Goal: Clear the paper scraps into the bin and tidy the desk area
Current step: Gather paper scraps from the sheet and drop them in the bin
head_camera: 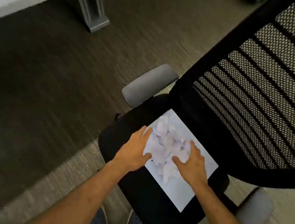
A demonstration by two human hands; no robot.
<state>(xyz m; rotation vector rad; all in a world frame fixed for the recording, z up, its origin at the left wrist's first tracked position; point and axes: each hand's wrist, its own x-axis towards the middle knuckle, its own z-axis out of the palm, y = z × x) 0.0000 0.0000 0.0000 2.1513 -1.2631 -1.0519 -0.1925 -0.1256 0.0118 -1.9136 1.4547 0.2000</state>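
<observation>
The left hand [134, 152] and right hand [191, 164], fingers spread, cup the paper scraps [165, 147] heaped on a flat sheet [179, 192]; squeezing inward should gather them without spills.

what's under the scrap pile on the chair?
A flat white sheet lies under the paper scraps, on the black chair seat. The left hand and right hand flank the pile. Anything beneath its middle is hidden.

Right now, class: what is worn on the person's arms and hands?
Nothing that shows: the left hand and right hand are bare, without gloves. No rings, watch or wristband show. Both forearms are uncovered down to the picture's lower edge, so no sleeves show.
</observation>
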